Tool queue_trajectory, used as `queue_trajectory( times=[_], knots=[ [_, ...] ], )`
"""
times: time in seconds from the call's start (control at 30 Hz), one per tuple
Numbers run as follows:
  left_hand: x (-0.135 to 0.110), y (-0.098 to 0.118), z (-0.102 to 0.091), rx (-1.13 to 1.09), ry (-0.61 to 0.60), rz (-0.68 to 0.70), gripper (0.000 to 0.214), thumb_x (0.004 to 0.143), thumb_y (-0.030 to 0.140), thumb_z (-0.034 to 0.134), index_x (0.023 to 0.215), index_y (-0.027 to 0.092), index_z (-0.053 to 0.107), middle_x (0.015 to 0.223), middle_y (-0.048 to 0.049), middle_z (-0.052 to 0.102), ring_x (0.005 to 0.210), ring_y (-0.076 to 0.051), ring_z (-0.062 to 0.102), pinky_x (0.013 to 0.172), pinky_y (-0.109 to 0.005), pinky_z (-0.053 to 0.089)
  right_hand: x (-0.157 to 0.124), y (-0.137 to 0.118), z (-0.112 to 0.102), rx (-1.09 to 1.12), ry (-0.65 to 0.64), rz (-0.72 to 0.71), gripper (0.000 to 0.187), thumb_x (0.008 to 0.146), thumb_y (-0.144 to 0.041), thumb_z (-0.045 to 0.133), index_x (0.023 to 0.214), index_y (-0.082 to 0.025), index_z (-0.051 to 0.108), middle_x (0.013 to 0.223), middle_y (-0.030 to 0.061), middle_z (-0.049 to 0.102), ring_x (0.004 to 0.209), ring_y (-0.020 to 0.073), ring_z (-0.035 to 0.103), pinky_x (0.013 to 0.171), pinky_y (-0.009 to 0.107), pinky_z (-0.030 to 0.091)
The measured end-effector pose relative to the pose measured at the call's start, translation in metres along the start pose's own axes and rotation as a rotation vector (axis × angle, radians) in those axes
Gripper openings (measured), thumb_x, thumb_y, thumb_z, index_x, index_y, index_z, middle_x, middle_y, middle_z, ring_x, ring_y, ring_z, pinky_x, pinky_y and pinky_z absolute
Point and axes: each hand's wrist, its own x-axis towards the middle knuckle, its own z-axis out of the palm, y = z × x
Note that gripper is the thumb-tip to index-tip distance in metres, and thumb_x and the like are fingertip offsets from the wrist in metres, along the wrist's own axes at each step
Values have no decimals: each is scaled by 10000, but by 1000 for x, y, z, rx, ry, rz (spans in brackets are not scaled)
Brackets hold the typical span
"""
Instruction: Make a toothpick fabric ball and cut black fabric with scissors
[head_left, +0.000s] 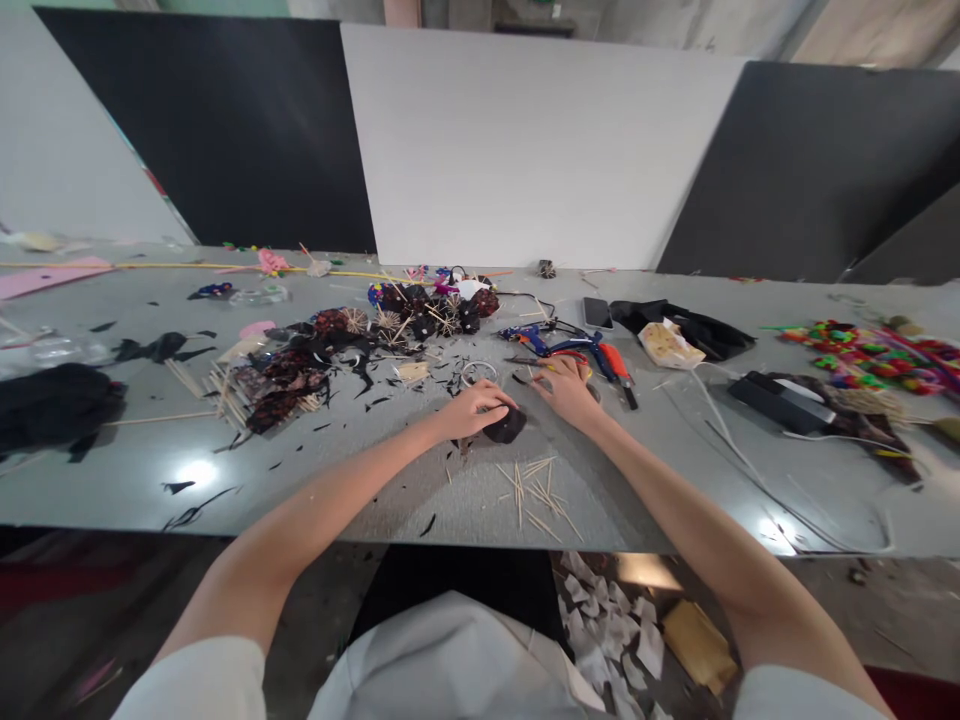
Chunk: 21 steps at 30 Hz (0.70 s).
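Observation:
My left hand [472, 412] is closed on a small black piece of material [505, 426], its fingers over the piece's upper edge. To the right, my right hand [570, 395] rests low over the orange and yellow handles of a pair of scissors [568, 361], fingers bent around them. My palm hides part of the handles, and the blades point left. A blue glue gun [532, 338] lies just behind. Several thin wooden sticks [529, 490] are scattered in front of my hands. A clear ring-shaped roll [478, 373] sits beyond my left hand.
Dark balls with sticks [420, 315] are heaped at the back. Black and brown cloth scraps [281, 385] lie left. A phone [598, 313], black cloth [690, 328], a white cable [739, 460] and colourful pieces [862, 355] are right. Upright panels [525, 150] border the table.

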Motion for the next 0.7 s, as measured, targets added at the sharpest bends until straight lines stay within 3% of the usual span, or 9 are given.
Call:
queue_trajectory(
  times=[0.13, 0.23, 0.33, 0.4, 0.5, 0.57, 0.7],
  knots=[
    [-3, -13, 3, 202, -42, 8, 336, 1038, 340, 495, 973, 214, 799, 1265, -101, 712, 1305, -295, 473, 1159, -501, 372, 1, 1, 2, 15, 8, 14, 298, 1009, -415, 517, 1061, -272, 773, 1420, 70, 631, 1324, 343, 450, 1133, 531, 287],
    [-4, -20, 2, 257, -19, -30, 267, 987, 293, 586, 1187, 230, 752, 1257, -105, 702, 1282, -295, 486, 1141, -511, 396, 1, 1, 2, 11, 33, 11, 288, 1004, -402, 525, 1025, -260, 775, 1391, 76, 648, 1304, 337, 464, 1132, 523, 278],
    [-5, -19, -2, 224, 11, -53, 425, 918, 215, 649, 1343, 230, 665, 1272, -109, 685, 1262, -286, 507, 1116, -495, 433, 1, 1, 2, -1, 40, 11, 288, 1004, -397, 524, 978, -253, 773, 1368, 80, 659, 1292, 332, 471, 1129, 519, 275],
    [-6, -17, -5, 190, 1, -6, 450, 866, 100, 611, 1285, 236, 701, 1289, -90, 686, 1272, -275, 509, 1129, -492, 429, 0, 1, 0, -9, 42, 5, 292, 1007, -399, 521, 957, -252, 768, 1359, 77, 661, 1285, 325, 476, 1127, 513, 279],
    [-7, -15, -9, 147, -37, 90, 491, 749, -47, 479, 974, 243, 806, 1268, -31, 726, 1299, -267, 510, 1135, -506, 429, -3, 1, -5, -27, 51, -19, 326, 1025, -420, 483, 1007, -249, 760, 1365, 89, 651, 1293, 333, 469, 1122, 525, 282],
    [-7, -17, -11, 126, -56, 121, 537, 694, -73, 433, 879, 248, 823, 1249, -6, 749, 1320, -271, 513, 1127, -521, 439, -2, 4, -8, -31, 58, -11, 351, 1032, -430, 460, 1046, -238, 754, 1349, 108, 655, 1296, 347, 466, 1115, 538, 287],
    [-7, -19, -10, 117, -145, 139, 689, 649, -84, 419, 1067, 281, 829, 1247, 16, 758, 1361, -264, 519, 1155, -511, 426, 14, 12, -15, -5, 46, 57, 359, 1026, -379, 433, 1101, -214, 743, 1265, 135, 697, 1230, 347, 533, 1076, 506, 349]
  ],
)
